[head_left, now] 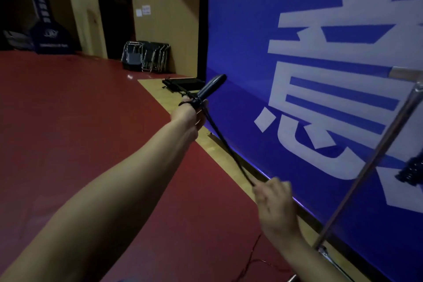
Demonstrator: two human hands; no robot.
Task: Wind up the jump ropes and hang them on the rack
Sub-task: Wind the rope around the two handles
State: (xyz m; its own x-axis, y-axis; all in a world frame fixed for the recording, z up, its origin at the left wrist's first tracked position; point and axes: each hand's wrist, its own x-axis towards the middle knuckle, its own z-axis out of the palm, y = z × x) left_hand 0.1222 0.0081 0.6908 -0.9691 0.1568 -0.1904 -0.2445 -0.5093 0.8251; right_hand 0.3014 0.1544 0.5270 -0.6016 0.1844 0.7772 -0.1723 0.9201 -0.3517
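The left hand (pixel 190 113) is stretched far out toward eleven o'clock, fingers curled round one black jump rope handle (pixel 210 88) with cord turns wound about it. The right hand (pixel 273 201), nearer at five o'clock of the left, pinches the taut cord (pixel 225 144) running down from that handle. One metal rack (pixel 375 155) leans at three o'clock, one wound rope bundle (pixel 412 170) hanging beside it.

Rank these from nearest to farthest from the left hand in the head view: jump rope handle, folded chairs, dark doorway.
1. Jump rope handle, gripped in the left hand.
2. Folded chairs, against the far wall.
3. Dark doorway, behind the chairs.
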